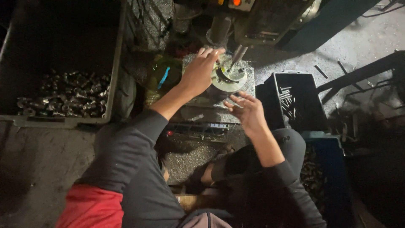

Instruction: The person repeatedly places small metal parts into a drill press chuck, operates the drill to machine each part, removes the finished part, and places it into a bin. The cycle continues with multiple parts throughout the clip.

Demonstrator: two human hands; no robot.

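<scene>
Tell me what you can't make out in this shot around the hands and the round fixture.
- Head view: the left hand covers the left edge of the round fixture, so whether it grips anything there is hidden.
- The right hand is motion-blurred; whether its fingers hold a part cannot be told.
- The machine is cut off by the top edge.
- The metal parts in the grey bin and the rods in the black bin are too small and dim to identify.

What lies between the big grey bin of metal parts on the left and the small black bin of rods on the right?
In the head view, between the grey bin and the black bin stands the machine table with a round fixture, the left hand on it.
</scene>
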